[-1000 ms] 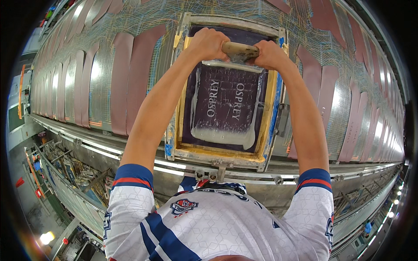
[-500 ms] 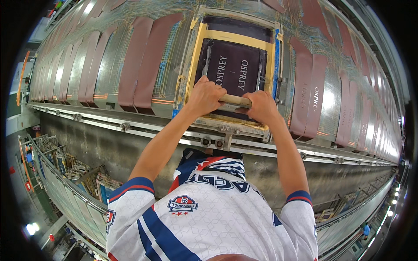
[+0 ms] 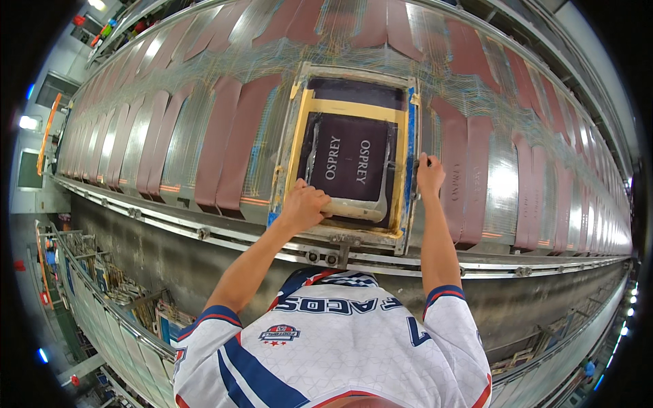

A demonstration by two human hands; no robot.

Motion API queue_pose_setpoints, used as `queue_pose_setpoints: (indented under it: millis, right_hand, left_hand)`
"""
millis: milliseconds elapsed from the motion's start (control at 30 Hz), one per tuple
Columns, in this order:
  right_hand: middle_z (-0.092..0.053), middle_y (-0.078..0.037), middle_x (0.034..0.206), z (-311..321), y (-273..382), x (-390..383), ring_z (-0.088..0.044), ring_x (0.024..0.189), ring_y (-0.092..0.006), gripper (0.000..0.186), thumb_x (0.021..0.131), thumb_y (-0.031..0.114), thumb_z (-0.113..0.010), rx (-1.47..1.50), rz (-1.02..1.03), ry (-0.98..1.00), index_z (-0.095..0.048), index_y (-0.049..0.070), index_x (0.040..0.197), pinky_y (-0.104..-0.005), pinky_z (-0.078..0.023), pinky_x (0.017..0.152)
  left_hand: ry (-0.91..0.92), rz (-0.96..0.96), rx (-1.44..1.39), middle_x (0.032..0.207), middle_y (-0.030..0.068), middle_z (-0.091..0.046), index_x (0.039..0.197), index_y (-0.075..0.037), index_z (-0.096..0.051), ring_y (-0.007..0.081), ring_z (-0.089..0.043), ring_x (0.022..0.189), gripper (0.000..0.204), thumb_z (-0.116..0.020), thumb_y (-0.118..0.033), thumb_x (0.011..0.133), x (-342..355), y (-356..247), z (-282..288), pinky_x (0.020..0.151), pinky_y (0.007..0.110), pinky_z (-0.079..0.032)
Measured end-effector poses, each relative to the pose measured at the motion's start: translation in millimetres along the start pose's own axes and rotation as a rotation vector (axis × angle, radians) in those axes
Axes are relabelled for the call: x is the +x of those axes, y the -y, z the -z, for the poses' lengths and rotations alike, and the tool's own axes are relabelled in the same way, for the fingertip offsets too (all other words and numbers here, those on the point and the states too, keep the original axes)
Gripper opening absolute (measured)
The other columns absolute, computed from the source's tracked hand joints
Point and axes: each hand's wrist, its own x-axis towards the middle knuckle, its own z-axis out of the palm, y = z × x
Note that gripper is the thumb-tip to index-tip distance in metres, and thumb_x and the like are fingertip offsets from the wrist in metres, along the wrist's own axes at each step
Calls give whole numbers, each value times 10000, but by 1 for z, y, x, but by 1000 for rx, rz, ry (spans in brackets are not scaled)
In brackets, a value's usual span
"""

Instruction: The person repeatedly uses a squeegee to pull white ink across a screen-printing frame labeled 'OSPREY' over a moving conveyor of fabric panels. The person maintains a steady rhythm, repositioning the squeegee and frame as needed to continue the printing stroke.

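Note:
In front of me a screen-printing frame (image 3: 304, 102) lies on the long table, edged with yellow and blue tape around a dark mesh with two lines of pale lettering. A squeegee (image 3: 357, 209) with a pale handle rests across the mesh at its near end. My left hand (image 3: 303, 206) is closed round the squeegee's left end. At the frame's right edge, my right hand (image 3: 430, 177) has its fingers closed on a small dark knob (image 3: 420, 163); its exact form is partly hidden by the fingers.
Maroon fabric pieces (image 3: 260, 139) lie in rows along the table on both sides, some at right bearing pale lettering (image 3: 473, 180). A metal rail (image 3: 170, 222) runs along the near edge. Racks of flat frames (image 3: 129, 296) stand low behind me at left.
My right hand has let go of the squeegee and moved right to the knob on the frame's edge. My left hand still holds the squeegee. The whole view has shifted slightly.

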Motion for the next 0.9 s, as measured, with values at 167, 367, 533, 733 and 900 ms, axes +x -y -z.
queue_pose_setpoints:
  millis: [167, 367, 533, 733, 900]
  right_hand:
    - [-707, -229, 883, 11, 13, 7, -674, 830, -423, 407, 996, 415, -599, 73, -26, 10, -712, 24, 1008, -482, -510, 776]
    - [-693, -238, 863, 17, 26, 6, -668, 804, -422, 351, 967, 355, -669, 131, 91, -54, -715, 7, 960, -478, -500, 738]
    - [-698, -217, 859, 24, 35, -4, -668, 796, -410, 330, 971, 329, -668, 57, 118, -96, -708, 6, 917, -461, -506, 742]
    - [-672, -151, 800, 5, 104, -60, -622, 726, -322, 335, 960, 321, -680, 57, 175, -93, -682, -4, 878, -426, -487, 709]
    - [-639, -116, 787, -111, 171, -149, -583, 721, -268, 339, 960, 327, -686, 177, 218, -69, -667, 0, 873, -410, -474, 711]
  left_hand:
    - [-24, -15, 96, 843, 63, -726, 890, -123, -745, 282, -680, 845, 365, -851, -424, 712, 108, 50, 36, 871, 428, -411]
    - [-40, 90, 144, 889, 74, -750, 956, -114, -779, 326, -679, 849, 396, -893, -374, 681, 192, 91, 75, 895, 446, -460]
    - [-253, -66, 113, 949, 57, -738, 944, -153, -761, 251, -664, 814, 234, -766, -222, 721, 112, 75, 31, 816, 426, -450]
    - [-451, -47, 127, 953, 6, -699, 1005, -137, -728, 197, -630, 851, 296, -694, -118, 712, -99, 23, 21, 845, 390, -432]
    - [-231, 105, 142, 997, -19, -713, 982, -133, -728, 186, -635, 921, 322, -755, -107, 663, -193, 132, 88, 868, 362, -428]
